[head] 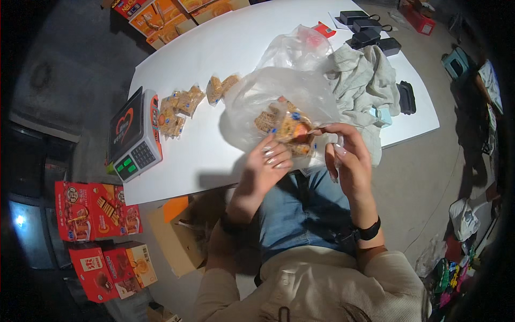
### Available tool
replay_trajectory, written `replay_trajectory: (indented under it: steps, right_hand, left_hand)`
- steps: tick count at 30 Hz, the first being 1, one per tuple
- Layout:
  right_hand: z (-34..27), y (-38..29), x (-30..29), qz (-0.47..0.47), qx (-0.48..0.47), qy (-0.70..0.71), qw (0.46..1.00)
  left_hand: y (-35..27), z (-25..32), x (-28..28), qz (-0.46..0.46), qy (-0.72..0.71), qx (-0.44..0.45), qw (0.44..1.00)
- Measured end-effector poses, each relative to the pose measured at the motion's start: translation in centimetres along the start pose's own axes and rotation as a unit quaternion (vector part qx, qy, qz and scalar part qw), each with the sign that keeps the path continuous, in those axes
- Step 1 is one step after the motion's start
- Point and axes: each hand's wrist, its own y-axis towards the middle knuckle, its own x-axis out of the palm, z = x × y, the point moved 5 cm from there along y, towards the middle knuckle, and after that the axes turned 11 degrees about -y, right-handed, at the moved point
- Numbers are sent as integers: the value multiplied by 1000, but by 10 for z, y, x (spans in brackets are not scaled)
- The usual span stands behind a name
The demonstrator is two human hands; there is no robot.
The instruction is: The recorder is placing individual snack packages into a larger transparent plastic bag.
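A clear-wrapped snack packet (288,127) with an orange-red mark and a blue mark is stretched between my two hands. My left hand (270,157) has its thumb and index finger at the packet's left corner, the other fingers curled. At the right corner, my right hand (351,157) pinches the wrapper between fingertips. Behind and below lies a large translucent plastic bag (245,94), spread open on the white table (181,161). Inside are several similar packets (265,120), partly hidden by the held one. More snack packets (186,100) lie loose to the left.
A digital scale (136,141) stands at the table's left edge. Grey cloth (354,74), black boxes (366,38) and a black case (406,97) lie right. A second clear bag (295,48) is behind. Red snack cartons (96,209) and an open cardboard box (175,239) stand lower left.
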Motion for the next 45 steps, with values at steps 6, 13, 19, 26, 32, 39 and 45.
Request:
replay_trajectory:
  steps: [6, 13, 19, 26, 32, 39, 45]
  right_hand:
    - [1, -4, -2, 16, 16, -19, 1000]
    - [-8, 0, -12, 62, -24, -86, 994]
    - [-13, 0, -23, 149, -77, -181, 969]
    - [-43, 1, -60, 197, -153, -303, 920]
    - [-58, 9, -40, 143, -234, -90, 957]
    - [-48, -1, 4, -28, -150, 154, 976]
    - [-42, -24, 35, -121, 52, 111, 985]
  left_hand:
    - [28, 1, -7, 176, 266, 120, 940]
    - [-8, 26, 22, 168, 833, 409, 333]
    - [7, 20, 24, 192, 909, 342, 144]
    - [-47, 53, 48, 104, 791, 577, 174]
    - [-89, 77, 81, -35, 446, 628, 637]
    - [-154, 79, 89, -201, 531, 509, 647]
    - [-158, 11, 83, -352, 275, 216, 868]
